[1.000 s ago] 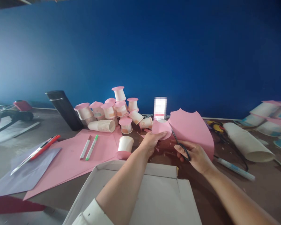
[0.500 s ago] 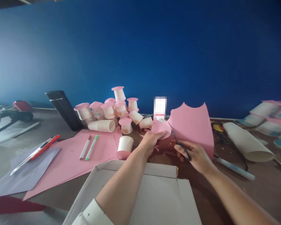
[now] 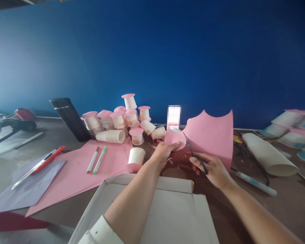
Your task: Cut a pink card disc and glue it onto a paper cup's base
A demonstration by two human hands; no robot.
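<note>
At the middle of the table (image 3: 282,211), the left hand (image 3: 164,153) pinches a rounded pink paper (image 3: 173,138); the right hand (image 3: 215,169) grips scissors (image 3: 191,151) at its right edge. For a smooth curve, best feed the paper steadily into the scissors, keeping the left hand clear.

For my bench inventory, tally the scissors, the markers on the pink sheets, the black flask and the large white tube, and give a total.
Scissors in the right hand: 1
Markers on the pink sheets: 2
Black flask: 1
Large white tube: 1
Total: 5
</note>
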